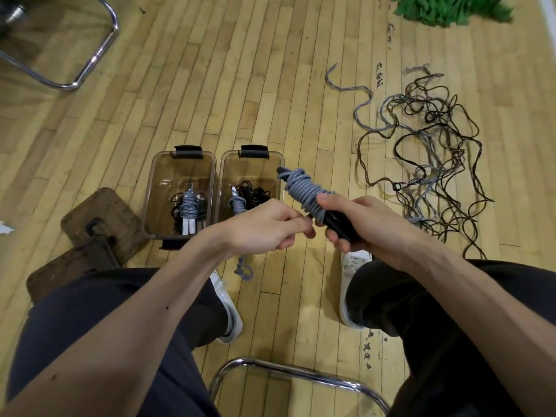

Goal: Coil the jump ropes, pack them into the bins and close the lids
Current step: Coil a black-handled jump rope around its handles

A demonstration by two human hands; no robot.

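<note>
Biggest thing I see is the tangle of ropes on the floor, still unsorted, so I judge most of the work remains. One bin and the second bin stand open, each holding coiled ropes. The lids lie beside them. My right hand has its fingers clamped on the grey rope, nearly wound, by the second bin. My left hand pinches its tail.
</note>
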